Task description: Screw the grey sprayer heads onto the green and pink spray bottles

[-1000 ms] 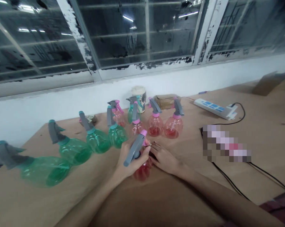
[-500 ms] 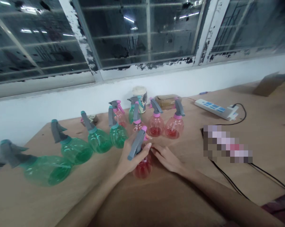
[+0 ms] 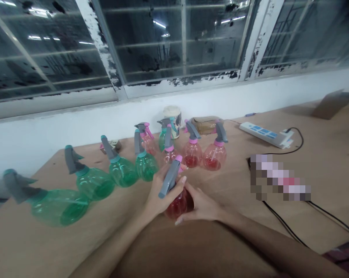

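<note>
Left hand (image 3: 157,190) gripping red spray bottle (image 3: 176,207) near its neck, right hand (image 3: 205,205) curled around its body, green bottles (image 3: 123,173) leftward

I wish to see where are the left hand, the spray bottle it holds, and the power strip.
Left hand (image 3: 156,193): head view, its back.
Spray bottle (image 3: 176,207): head view, red body.
Power strip (image 3: 263,132): head view, top face.

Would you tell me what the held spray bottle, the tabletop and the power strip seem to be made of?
Held red spray bottle: probably glossy plastic, see-through with highlights; its grey spray head looks like opaque, duller plastic.
Tabletop: seemingly wood or laminate, matte tan with knot-like spots.
Power strip: seemingly plastic, from its smooth white casing.
</note>
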The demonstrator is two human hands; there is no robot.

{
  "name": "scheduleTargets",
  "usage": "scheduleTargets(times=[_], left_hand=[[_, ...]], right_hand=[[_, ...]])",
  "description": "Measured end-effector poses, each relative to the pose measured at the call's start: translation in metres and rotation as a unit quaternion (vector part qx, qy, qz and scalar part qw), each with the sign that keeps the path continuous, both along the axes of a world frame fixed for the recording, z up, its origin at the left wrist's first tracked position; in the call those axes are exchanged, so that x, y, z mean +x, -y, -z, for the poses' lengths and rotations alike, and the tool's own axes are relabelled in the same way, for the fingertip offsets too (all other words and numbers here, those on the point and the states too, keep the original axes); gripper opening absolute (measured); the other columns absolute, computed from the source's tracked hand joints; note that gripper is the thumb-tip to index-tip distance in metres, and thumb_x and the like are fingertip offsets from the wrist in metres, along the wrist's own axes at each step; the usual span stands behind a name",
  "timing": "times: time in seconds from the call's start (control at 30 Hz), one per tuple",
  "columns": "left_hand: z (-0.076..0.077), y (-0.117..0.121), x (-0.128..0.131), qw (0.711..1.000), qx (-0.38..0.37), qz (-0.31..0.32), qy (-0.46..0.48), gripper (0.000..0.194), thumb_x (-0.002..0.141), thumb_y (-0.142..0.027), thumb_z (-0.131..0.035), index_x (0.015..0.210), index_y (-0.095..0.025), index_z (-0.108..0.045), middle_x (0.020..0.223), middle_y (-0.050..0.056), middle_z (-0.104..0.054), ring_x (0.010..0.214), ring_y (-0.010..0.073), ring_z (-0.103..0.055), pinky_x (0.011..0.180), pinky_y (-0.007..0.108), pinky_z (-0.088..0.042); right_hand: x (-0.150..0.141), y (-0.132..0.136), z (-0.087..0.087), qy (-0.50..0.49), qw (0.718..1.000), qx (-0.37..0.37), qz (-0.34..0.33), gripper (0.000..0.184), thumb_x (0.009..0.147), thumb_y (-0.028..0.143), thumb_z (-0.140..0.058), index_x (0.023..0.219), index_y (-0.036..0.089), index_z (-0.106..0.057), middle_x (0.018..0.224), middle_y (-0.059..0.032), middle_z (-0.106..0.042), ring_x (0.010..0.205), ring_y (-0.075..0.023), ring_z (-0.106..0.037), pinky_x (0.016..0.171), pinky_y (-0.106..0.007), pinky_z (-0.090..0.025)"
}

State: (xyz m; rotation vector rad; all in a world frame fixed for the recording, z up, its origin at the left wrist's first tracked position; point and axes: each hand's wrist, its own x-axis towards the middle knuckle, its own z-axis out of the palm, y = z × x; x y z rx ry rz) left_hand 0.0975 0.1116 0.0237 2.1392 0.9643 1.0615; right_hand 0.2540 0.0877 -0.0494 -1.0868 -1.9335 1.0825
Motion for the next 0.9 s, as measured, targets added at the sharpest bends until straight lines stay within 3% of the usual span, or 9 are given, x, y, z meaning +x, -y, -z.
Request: scheduleTargets(times=[0.4,0.9], left_hand=[[0.0001,0.0003,0.0003,1.0,-0.017,0.019,0.019,0.022,0.079,-0.025,-0.055,0.1,-0.019,-0.056,0.088,0.005,-0.061,0.078,0.017,-0.059,0.075,0.032,-0.048],[0.0011,0.0004,0.0004,0.999,-0.028,0.013,0.018,0.023,0.077,-0.025,-0.056,0.1,-0.021,-0.055,0.08,0.002,-0.06,0.071,0.0156,-0.058,0.065,0.028,-0.048]], right_hand=[[-0.0006,-0.0031,-0.0011,-0.033,0.999,0.006,-0.021,0.101,0.043,0.049,-0.08,0.13,0.024,-0.035,0.123,-0.0077,-0.054,0.113,-0.0282,-0.05,0.095,-0.045,-0.04],[-0.0018,-0.0054,0.0012,-0.063,0.996,0.036,-0.042,0.106,0.045,0.045,-0.08,0.135,0.025,-0.028,0.127,-0.0082,-0.05,0.118,-0.0278,-0.045,0.099,-0.044,-0.037]])
